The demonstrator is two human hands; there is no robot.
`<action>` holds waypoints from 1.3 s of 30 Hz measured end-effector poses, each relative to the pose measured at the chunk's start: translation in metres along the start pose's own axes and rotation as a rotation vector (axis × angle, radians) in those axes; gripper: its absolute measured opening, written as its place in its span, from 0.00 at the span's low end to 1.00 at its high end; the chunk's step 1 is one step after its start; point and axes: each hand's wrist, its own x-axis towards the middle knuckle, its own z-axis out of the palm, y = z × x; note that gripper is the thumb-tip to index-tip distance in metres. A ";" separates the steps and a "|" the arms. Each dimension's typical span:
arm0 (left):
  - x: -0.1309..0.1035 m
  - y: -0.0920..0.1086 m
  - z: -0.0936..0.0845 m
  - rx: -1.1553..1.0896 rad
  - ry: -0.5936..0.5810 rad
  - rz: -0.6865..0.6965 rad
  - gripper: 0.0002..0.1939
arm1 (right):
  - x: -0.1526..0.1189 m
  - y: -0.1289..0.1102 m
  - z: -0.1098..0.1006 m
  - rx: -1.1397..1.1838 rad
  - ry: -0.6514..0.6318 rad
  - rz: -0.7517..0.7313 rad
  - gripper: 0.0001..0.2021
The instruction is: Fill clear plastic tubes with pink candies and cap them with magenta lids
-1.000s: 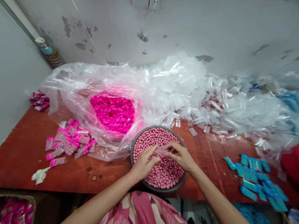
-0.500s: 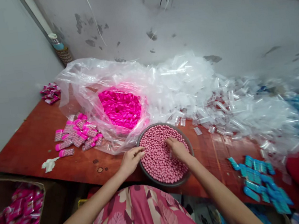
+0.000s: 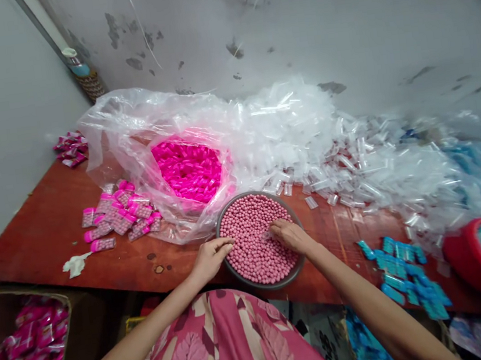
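A grey bowl [image 3: 227, 270] full of small pink beads [image 3: 253, 248] stands at the table's front edge. My left hand [image 3: 210, 258] rests at the bowl's left rim, thumb and index finger close together over the beads; whether anything is between them is too small to tell. Over the right half of the beads is my right hand [image 3: 289, 236], its fingers closed on a small clear container [image 3: 267, 235] at the bead surface. Behind the bowl, a clear plastic bag [image 3: 128, 121] lies open around bright pink caps [image 3: 189, 171].
Filled pink-capped containers [image 3: 119, 212] lie left, beside white tissue [image 3: 75, 265]. Clear empty containers [image 3: 346, 161] are heaped behind and right. Blue pieces [image 3: 405, 273] and a red tub [image 3: 469, 257] are at right. A box of pink packets [image 3: 30, 357] stands lower left.
The view has shifted slightly, moving the scene left and up. My right hand has turned flatter over the beads, and the clear container shows more. My left hand stays at the rim.
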 end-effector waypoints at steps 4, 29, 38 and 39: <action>-0.002 -0.001 0.002 0.002 -0.011 0.004 0.14 | -0.001 0.001 0.001 -0.044 0.022 0.170 0.13; 0.043 0.022 0.039 0.015 -0.044 0.210 0.13 | 0.000 -0.054 0.000 1.108 0.428 0.123 0.11; 0.045 0.020 0.025 -0.127 -0.222 0.181 0.13 | -0.007 -0.039 -0.054 0.813 0.414 -0.226 0.15; 0.044 0.020 0.023 -0.132 -0.231 0.186 0.13 | -0.005 -0.040 -0.057 0.776 0.402 -0.259 0.13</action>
